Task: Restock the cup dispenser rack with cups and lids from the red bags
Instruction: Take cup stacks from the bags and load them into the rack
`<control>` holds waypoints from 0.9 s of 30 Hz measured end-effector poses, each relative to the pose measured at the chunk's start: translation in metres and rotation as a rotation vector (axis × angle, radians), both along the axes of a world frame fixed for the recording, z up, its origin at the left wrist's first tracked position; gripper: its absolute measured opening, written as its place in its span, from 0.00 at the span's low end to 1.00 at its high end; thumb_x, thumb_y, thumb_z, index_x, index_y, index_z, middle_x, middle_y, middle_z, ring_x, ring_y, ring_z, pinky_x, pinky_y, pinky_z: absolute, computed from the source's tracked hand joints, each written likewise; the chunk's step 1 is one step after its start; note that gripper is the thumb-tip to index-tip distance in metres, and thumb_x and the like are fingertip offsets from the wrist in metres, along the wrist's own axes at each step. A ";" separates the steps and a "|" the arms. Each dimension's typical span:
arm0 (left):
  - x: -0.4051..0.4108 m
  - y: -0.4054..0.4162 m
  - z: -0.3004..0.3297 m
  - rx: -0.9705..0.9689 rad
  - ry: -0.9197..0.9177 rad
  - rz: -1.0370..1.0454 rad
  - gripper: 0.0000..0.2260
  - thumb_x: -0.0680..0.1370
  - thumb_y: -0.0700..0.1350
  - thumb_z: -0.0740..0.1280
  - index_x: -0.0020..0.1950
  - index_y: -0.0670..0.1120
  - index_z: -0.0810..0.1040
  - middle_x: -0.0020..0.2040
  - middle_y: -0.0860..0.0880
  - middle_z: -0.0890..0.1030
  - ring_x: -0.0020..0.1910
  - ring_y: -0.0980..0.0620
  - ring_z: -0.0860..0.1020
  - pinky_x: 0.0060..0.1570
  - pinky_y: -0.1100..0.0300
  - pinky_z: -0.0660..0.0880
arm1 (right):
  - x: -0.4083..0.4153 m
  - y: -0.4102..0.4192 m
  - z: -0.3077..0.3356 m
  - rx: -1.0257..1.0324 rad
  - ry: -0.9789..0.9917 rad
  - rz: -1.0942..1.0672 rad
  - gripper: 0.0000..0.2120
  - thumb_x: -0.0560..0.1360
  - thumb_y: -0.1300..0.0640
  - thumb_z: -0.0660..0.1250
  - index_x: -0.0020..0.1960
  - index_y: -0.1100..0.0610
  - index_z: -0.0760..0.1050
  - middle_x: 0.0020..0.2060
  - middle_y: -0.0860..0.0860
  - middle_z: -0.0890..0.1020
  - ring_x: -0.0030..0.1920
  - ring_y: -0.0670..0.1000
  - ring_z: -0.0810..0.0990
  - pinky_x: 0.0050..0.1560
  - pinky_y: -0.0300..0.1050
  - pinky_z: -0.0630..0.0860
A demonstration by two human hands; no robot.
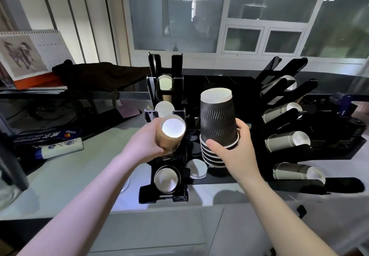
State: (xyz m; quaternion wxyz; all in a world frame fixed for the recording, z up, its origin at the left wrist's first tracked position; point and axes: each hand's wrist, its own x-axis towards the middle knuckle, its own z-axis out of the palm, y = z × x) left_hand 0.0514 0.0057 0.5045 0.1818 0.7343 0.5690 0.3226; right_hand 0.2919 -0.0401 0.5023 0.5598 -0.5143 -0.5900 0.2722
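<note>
A black cup dispenser rack (165, 194) stands on the counter in front of me. My left hand (144, 142) grips a stack of brown ripple cups (169, 136), bases toward me, over the rack's left column of slots. My right hand (235, 152) grips an upside-down stack of black ripple cups (216, 120) over the rack's middle. Other slots in the left column hold cups, one near the front (165, 179) and one at the back (165, 83). On the rack's right arms lie several stacks of grey cups (287, 141). No red bag is in view.
A white lid (196, 169) lies on the rack's base between the columns. On the left of the grey counter (83, 168) lie a white tube (60, 148) and a dark box. A desk calendar (28, 54) and dark cloth (99, 76) sit farther back left. Windows are behind.
</note>
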 end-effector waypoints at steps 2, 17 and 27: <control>0.001 -0.001 0.002 -0.009 -0.019 0.000 0.39 0.61 0.44 0.78 0.69 0.56 0.65 0.60 0.57 0.74 0.57 0.55 0.73 0.51 0.61 0.70 | 0.001 -0.002 0.000 -0.004 -0.003 -0.003 0.34 0.57 0.40 0.75 0.57 0.31 0.63 0.60 0.45 0.75 0.61 0.47 0.75 0.61 0.53 0.74; 0.001 -0.011 0.017 0.109 0.119 0.060 0.28 0.62 0.58 0.71 0.60 0.60 0.68 0.55 0.58 0.75 0.51 0.54 0.73 0.43 0.59 0.68 | 0.000 -0.005 -0.003 -0.012 -0.005 -0.004 0.36 0.58 0.42 0.76 0.62 0.39 0.64 0.59 0.46 0.75 0.60 0.48 0.74 0.61 0.52 0.74; 0.001 -0.014 0.006 0.034 0.028 0.099 0.26 0.64 0.48 0.72 0.59 0.59 0.68 0.48 0.56 0.76 0.45 0.52 0.75 0.33 0.62 0.68 | -0.003 -0.009 -0.006 -0.009 -0.015 0.013 0.33 0.58 0.41 0.76 0.56 0.30 0.62 0.59 0.43 0.75 0.62 0.49 0.73 0.61 0.53 0.74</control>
